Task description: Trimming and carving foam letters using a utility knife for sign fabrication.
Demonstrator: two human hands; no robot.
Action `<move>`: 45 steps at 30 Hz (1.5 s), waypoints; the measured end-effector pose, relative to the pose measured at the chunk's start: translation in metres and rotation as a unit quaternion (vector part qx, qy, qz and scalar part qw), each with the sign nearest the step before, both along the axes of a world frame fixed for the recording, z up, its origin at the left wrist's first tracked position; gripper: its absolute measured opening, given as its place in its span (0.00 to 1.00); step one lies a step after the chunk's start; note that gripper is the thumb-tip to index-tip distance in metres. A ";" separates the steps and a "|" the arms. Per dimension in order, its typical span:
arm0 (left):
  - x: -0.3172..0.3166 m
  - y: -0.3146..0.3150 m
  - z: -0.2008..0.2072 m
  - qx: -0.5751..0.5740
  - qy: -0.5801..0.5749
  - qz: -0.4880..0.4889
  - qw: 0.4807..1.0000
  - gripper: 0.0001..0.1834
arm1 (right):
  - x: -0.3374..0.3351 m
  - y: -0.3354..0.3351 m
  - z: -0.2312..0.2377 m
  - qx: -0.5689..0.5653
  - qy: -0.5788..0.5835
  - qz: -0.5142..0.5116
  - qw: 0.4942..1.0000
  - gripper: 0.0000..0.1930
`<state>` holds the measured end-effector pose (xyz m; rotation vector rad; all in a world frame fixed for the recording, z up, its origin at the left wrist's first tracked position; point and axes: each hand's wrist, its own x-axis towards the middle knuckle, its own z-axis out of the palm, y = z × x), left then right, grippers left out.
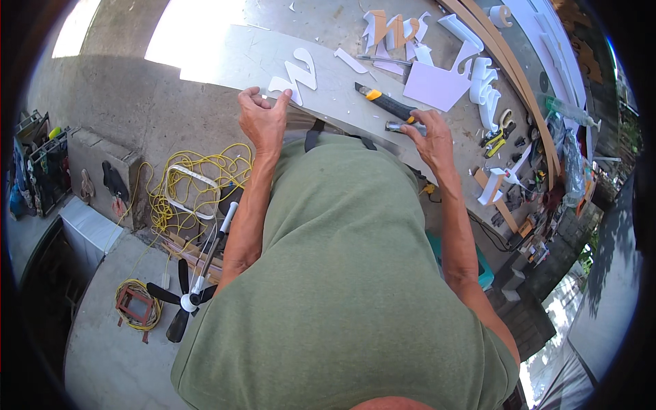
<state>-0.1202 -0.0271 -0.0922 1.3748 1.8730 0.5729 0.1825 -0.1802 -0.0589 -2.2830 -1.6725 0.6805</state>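
A white cut-out letter (301,76) lies flat near the front edge of the grey work table. My left hand (263,124) is at its lower end, with the thumb tip against the letter and the other fingers loosely bent, apart from the thumb. On the right, a black and yellow utility knife (386,104) points to the far left. My right hand (433,140) has its finger and thumb closed at the knife's rear end. Under that thumb is a small metallic piece (394,127), partly hidden by it.
A pale offcut sheet (437,85), white raised letters (484,92) and brown-faced letters (391,29) lie farther back. Pliers (502,133) and a glue gun (511,178) are at right. A yellow cord (171,191) tangles on the floor at left, near a black-bladed fan (186,301).
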 end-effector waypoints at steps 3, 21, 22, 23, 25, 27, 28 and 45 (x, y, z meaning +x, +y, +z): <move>-0.004 0.004 -0.001 0.170 0.099 -0.133 0.971 0.29 | -0.012 -0.032 -0.001 0.016 -0.040 0.017 0.999 0.30; 0.011 0.011 -0.046 0.316 0.076 -0.250 0.912 0.21 | -0.037 -0.046 -0.027 0.016 0.047 -0.106 0.993 0.16; 0.011 0.011 -0.047 0.310 0.078 -0.246 0.915 0.21 | -0.041 -0.041 -0.023 -0.017 0.144 -0.209 0.967 0.15; 0.009 0.011 -0.048 0.305 0.082 -0.242 0.918 0.20 | -0.040 -0.037 -0.021 -0.017 0.143 -0.207 0.968 0.15; 0.009 0.012 -0.052 0.313 0.077 -0.240 0.916 0.20 | -0.037 -0.025 -0.020 0.015 0.195 -0.277 0.941 0.16; 0.010 0.012 -0.052 0.321 0.072 -0.240 0.913 0.21 | -0.018 -0.009 -0.022 0.022 0.083 -0.227 0.970 0.17; 0.012 0.012 -0.051 0.312 0.078 -0.240 0.916 0.21 | -0.009 -0.002 -0.023 0.027 -0.030 -0.175 0.984 0.18; 0.024 0.017 -0.053 0.292 0.008 -0.213 0.932 0.27 | -0.060 0.058 -0.024 0.122 -0.096 0.103 0.982 0.21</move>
